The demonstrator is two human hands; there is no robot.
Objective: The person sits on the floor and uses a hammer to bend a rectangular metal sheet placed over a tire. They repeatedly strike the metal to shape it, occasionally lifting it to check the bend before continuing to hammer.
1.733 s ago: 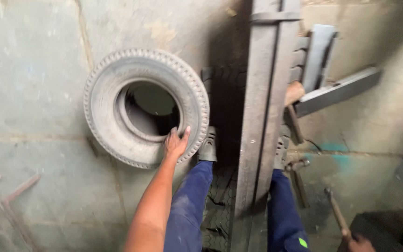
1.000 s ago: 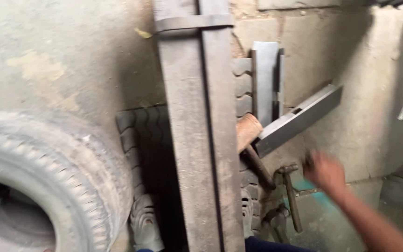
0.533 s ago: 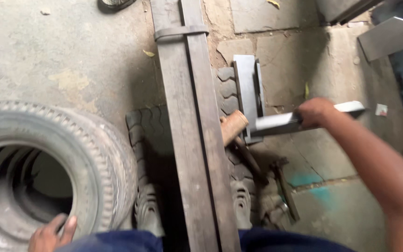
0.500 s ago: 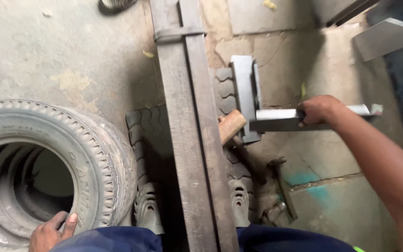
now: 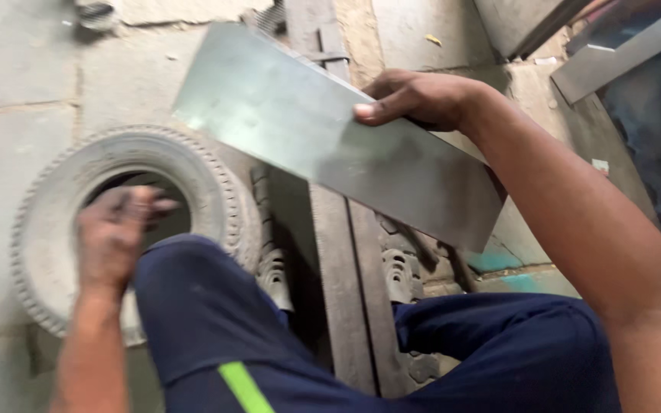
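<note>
While pinching the flat metal plate (image 5: 330, 134) at its upper edge in the right hand (image 5: 422, 99), keep it level above the long beam (image 5: 346, 291); left hand (image 5: 112, 233) spread over the grey tyre (image 5: 40, 229).

The broad metal plate (image 5: 338, 134) spans the middle, blocking reach to the steel beam (image 5: 346, 291) under it. Left of the beam, the tyre (image 5: 216, 191) and the person's knee (image 5: 193, 306) crowd the floor. Bare concrete floor (image 5: 17, 69) lies open at far left.
</note>
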